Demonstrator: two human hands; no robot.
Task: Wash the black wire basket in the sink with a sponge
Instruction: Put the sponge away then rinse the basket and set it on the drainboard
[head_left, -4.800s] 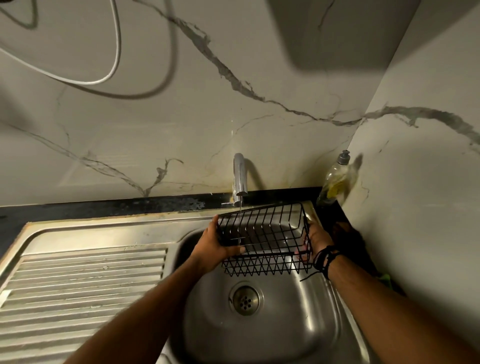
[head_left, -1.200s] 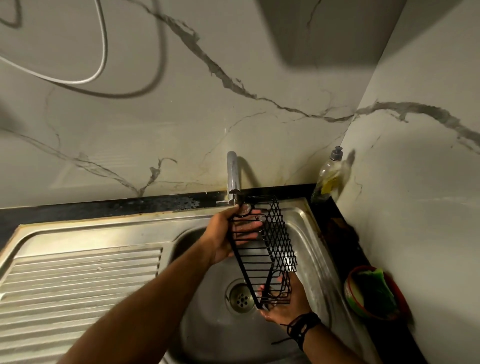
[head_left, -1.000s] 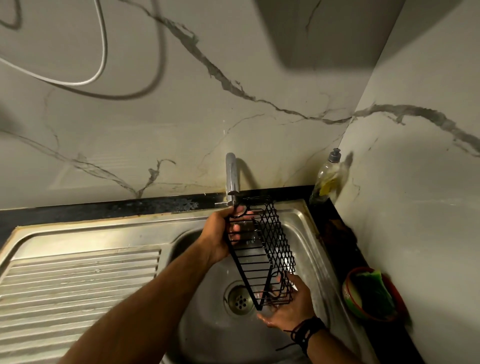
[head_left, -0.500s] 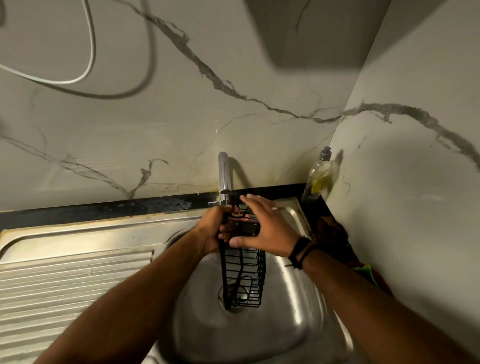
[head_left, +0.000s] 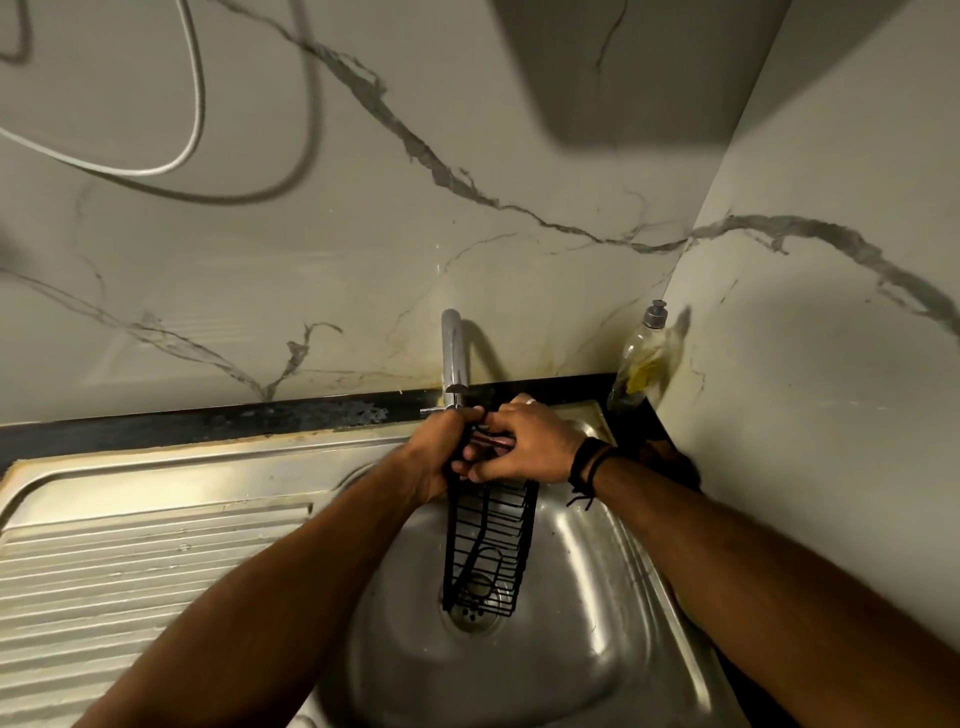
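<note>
- Closest in: two bare forearms reaching in from the bottom corners, meeting over the sink (head_left: 597, 623), a steel bowl with a ribbed draining board (head_left: 130, 571) off to the left.
- Drain (head_left: 470, 613) down at the bottom of the bowl, partly behind the low end of the wire basket (head_left: 488, 551).
- Basket stood up on end, long and narrow from here, hanging down into the bowl with its top end up in the hands.
- Left hand (head_left: 441, 452) wrapped round the basket's top left edge, gripping it.
- Right hand (head_left: 524, 447) over the same top end from the right, fingers curled onto the wires, black bands (head_left: 589, 462) at the wrist. No sponge visible in either hand.
- Just behind the hands: chrome tap (head_left: 453, 358), spout right above the knuckles. Can't really tell if water's running.
- Back right corner: soap bottle (head_left: 639, 358) on the dark counter strip, against the marble-look wall.
- Up top left: white cable (head_left: 192, 104) looping across the wall.
</note>
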